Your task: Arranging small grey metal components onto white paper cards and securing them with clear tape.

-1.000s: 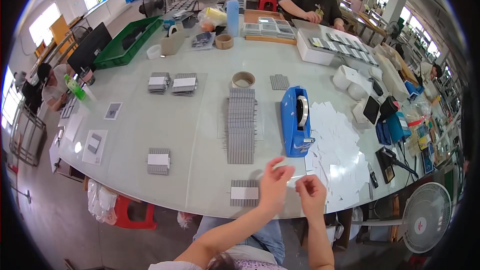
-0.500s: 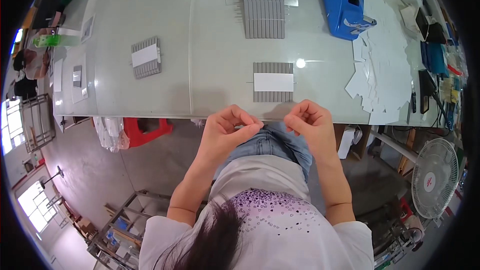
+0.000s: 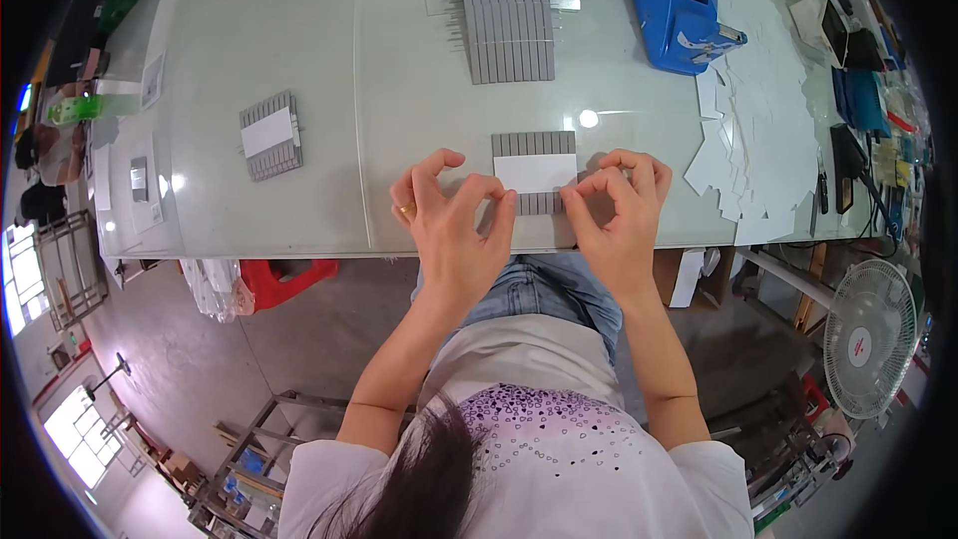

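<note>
The banded grey stack (image 3: 534,173) lies on the glass-topped table (image 3: 419,180) between the two hands, its slats running from 12 to 6 o'clock and a white band crossing its middle from 9 to 3 o'clock.

The left hand (image 3: 454,215) has its thumb and index tips drawn into a narrow pinch at the stack's 8 o'clock corner; from those tips the middle of the stack lies toward 2 o'clock. The other fingers of this hand fan out loosely toward 11 o'clock, and a gold-coloured ring (image 3: 407,210) sits on one of them. The right hand (image 3: 624,215) makes a matching narrow pinch at the 4 o'clock corner, with the middle of the stack toward 10 o'clock from its tips; its remaining fingers curl above. I cannot tell whether either pair of tips fully meets, holds something thin or clear, or presses on the slats.

Around the banded stack, a long pile of grey strips (image 3: 511,40) lies near 12 o'clock, well clear of the fingers. A blue tape dispenser (image 3: 664,15) stands toward 1 o'clock, and scattered white paper pieces (image 3: 763,130) spread toward 3 o'clock. Another banded bundle (image 3: 269,135) lies well apart at 9 o'clock. Beyond the table edge, a fan (image 3: 870,339) stands toward 4 o'clock and a red stool (image 3: 284,284) toward 8 o'clock.
</note>
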A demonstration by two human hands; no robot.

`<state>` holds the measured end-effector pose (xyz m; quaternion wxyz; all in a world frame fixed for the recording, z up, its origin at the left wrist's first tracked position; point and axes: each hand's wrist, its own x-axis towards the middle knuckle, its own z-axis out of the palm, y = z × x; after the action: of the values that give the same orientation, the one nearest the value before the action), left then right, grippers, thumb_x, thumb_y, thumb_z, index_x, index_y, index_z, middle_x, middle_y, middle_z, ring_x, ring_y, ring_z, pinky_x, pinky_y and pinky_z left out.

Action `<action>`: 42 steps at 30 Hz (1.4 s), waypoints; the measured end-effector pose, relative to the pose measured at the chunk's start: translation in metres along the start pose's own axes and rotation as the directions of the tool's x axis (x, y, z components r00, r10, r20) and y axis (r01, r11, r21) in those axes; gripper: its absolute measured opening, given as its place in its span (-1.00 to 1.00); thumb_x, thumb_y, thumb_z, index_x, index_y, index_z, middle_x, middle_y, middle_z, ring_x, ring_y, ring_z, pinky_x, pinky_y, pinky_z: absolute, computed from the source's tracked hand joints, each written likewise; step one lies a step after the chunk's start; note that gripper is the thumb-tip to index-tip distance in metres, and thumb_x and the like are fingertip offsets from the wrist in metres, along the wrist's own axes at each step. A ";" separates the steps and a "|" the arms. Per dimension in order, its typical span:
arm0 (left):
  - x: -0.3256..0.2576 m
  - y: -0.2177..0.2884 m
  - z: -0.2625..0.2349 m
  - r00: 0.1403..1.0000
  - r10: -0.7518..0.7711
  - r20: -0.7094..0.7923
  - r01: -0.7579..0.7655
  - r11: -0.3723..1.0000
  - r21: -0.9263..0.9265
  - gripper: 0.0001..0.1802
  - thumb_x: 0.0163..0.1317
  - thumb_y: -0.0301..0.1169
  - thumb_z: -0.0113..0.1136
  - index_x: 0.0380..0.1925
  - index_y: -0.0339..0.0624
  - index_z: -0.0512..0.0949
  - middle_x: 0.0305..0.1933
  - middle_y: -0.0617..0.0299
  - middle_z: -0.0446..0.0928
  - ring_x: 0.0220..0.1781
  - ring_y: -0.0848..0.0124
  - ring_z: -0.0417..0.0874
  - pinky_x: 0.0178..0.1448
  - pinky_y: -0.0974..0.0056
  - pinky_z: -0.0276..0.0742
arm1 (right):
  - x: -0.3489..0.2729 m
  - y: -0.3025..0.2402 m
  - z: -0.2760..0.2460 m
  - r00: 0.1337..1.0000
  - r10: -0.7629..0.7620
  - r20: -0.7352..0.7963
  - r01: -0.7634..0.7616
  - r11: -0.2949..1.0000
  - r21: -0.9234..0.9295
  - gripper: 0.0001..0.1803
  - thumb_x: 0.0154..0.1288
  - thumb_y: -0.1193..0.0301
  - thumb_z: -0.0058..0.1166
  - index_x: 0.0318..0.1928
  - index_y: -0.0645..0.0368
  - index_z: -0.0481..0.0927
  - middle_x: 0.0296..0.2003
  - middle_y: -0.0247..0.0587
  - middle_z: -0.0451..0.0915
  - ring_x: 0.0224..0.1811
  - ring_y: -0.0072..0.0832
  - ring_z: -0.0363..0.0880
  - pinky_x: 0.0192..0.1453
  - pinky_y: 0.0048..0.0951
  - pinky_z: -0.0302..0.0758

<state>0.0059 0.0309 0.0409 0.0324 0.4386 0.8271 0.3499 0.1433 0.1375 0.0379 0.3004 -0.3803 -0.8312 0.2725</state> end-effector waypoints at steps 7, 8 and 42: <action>0.004 0.001 0.001 1.000 0.000 0.021 0.000 1.000 0.003 -0.84 -0.02 -0.44 0.43 -0.48 0.04 0.60 0.08 0.07 0.36 0.11 0.07 0.23 0.22 0.04 0.10 | 0.003 -0.001 0.000 1.000 0.013 0.005 -0.013 1.000 -0.020 -0.82 -0.02 0.51 0.38 -0.49 0.13 0.57 -0.13 -0.23 0.47 0.04 -0.19 0.27 0.10 -0.24 0.28; 0.003 -0.001 0.003 1.000 0.016 0.001 -0.016 1.000 0.010 -0.84 -0.01 -0.43 0.42 -0.49 0.08 0.59 0.08 0.11 0.35 0.09 0.08 0.22 0.18 0.04 0.08 | 0.003 -0.001 0.000 1.000 0.009 -0.002 -0.009 1.000 -0.022 -0.82 -0.02 0.51 0.38 -0.49 0.13 0.57 -0.13 -0.23 0.47 0.04 -0.19 0.27 0.10 -0.24 0.28; 0.001 -0.002 -0.003 0.989 -0.120 0.083 0.121 0.993 -0.008 -0.63 0.03 -0.41 0.38 -0.17 -0.04 0.45 0.14 0.04 0.24 0.16 0.00 0.19 0.27 -0.03 0.08 | -0.046 -0.026 0.011 0.983 -0.057 0.176 0.117 0.928 -0.355 -0.57 0.27 0.20 0.08 0.17 -0.19 0.64 0.34 -0.10 0.31 0.26 -0.07 0.16 0.29 -0.09 -0.01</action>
<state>0.0027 0.0291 0.0416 0.0901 0.4017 0.8478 0.3343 0.1479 0.0843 0.0351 0.1681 -0.3683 -0.9050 0.1304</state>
